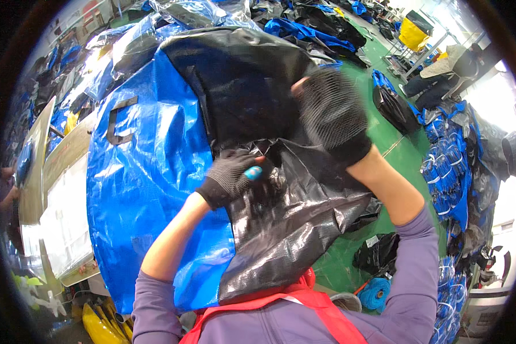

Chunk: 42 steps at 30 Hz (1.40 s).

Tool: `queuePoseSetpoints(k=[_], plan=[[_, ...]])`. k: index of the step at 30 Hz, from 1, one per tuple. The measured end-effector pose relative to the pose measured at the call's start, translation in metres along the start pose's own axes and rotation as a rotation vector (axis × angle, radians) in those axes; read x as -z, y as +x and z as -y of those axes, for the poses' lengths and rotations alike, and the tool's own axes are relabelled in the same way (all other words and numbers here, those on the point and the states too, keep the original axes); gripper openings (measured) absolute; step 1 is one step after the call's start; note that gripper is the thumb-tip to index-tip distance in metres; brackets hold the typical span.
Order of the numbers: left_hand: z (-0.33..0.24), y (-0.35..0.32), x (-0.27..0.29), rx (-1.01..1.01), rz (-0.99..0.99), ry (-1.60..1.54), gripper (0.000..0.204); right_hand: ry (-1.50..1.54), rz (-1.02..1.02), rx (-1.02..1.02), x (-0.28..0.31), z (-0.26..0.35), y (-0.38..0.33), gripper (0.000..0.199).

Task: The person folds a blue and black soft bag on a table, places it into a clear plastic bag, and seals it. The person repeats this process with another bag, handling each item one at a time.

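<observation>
Spread out before me is a large, shiny plastic bag (pixel 149 189), blue on its left part and black on its right. A black strap forms an angular loop on the blue part. My left hand (pixel 229 176), in a dark ribbed glove with bare fingertips and turquoise wrapped on the thumb, is closed on the black plastic near the colour seam, where it bunches into folds. My right hand (pixel 333 112), gloved alike, is over the bag's far right edge. Motion smears it, and its fingers are mostly hidden.
Heaps of blue and black plastic (pixel 309 34) lie at the back and left. Bundles of blue cord (pixel 444 166) are piled on the right, above the green floor (pixel 384 63). A blue twine spool (pixel 375 293) stands low right. A person (pixel 441 80) sits at the far right.
</observation>
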State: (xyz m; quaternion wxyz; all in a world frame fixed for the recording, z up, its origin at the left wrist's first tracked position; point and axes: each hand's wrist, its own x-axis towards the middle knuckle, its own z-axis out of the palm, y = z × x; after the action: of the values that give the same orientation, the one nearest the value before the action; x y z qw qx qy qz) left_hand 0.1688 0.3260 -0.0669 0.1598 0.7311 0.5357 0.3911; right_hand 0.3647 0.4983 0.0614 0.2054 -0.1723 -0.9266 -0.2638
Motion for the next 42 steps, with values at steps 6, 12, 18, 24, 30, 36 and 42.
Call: queuePoseSetpoints(k=[6,12,18,24,30,36,42], plan=[[-0.113,-0.056,-0.118,-0.188,0.327,0.094,0.072,0.249,1.087,-0.276,-0.091,0.013,-0.004,0.07],[-0.069,-0.023,-0.041,-0.147,0.264,-0.149,0.031,0.154,1.027,-0.296,-0.163,0.013,-0.008,0.055],[0.076,-0.017,0.057,0.096,-0.017,0.731,0.064,0.186,0.1,-0.015,-0.143,0.056,0.058,0.057],[0.149,-0.09,0.172,1.069,-0.087,1.142,0.067,0.518,0.659,-0.293,-0.209,0.042,0.044,0.051],[0.149,0.024,0.117,0.051,-0.227,0.734,0.063,0.237,0.061,-0.486,-0.161,-0.022,0.189,0.091],[0.139,0.102,0.017,-0.147,-0.032,0.386,0.063,0.486,0.053,0.004,-0.088,0.051,0.181,0.042],[0.209,-0.038,0.129,0.237,0.041,0.727,0.042,0.275,0.325,0.304,-0.114,0.048,0.003,0.04]])
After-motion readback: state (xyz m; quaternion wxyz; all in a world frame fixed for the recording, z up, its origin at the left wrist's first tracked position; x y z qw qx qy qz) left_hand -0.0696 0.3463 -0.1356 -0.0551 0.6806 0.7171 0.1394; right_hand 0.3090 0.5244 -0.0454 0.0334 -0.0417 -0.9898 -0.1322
